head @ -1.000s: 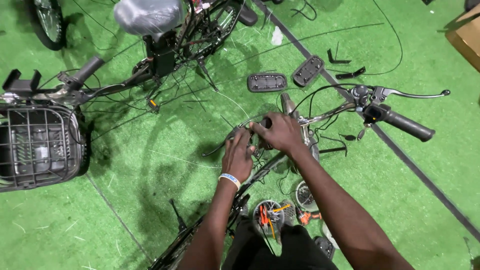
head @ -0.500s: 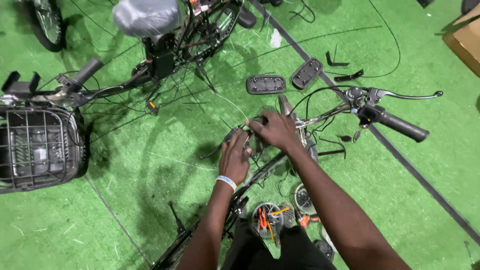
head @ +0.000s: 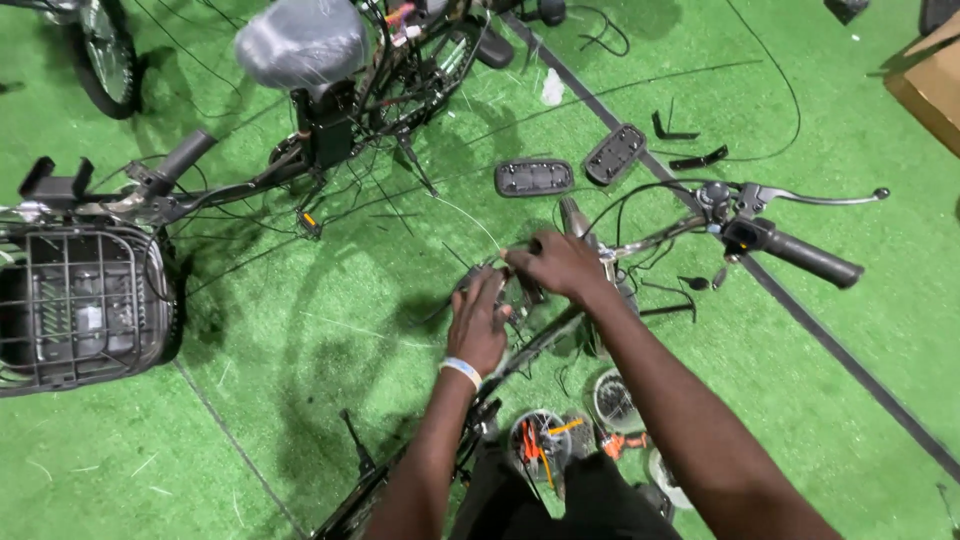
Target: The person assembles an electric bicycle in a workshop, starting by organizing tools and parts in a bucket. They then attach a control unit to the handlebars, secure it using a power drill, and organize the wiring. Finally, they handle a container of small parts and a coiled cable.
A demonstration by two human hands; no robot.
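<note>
— Where the two hands are meeting, what is it they are working on?

— A bundle of thin cables (head: 500,275) at the middle of a bicycle handlebar (head: 640,245), lying low over the green floor (head: 300,330). The left hand (head: 478,325) is curling its fingers round the bundle from below; the right hand (head: 560,265) is closing over it from above, fingertips pinching something small that I cannot make out.

— How is it likely handling?

— Light and limp, I am guessing. The cables are bending freely, while the bar itself is looking stiff and heavier. Plastic sheathing tends to slip, so gripping close to the bar, as both hands are doing, seems the steadier hold.

— And around it?

— A brake lever (head: 820,197) and black grip (head: 805,258) are sticking out to the right. Two black pedals (head: 570,168) are lying beyond. A wrapped saddle (head: 300,45) and a wire basket (head: 80,305) are sitting further left.
</note>
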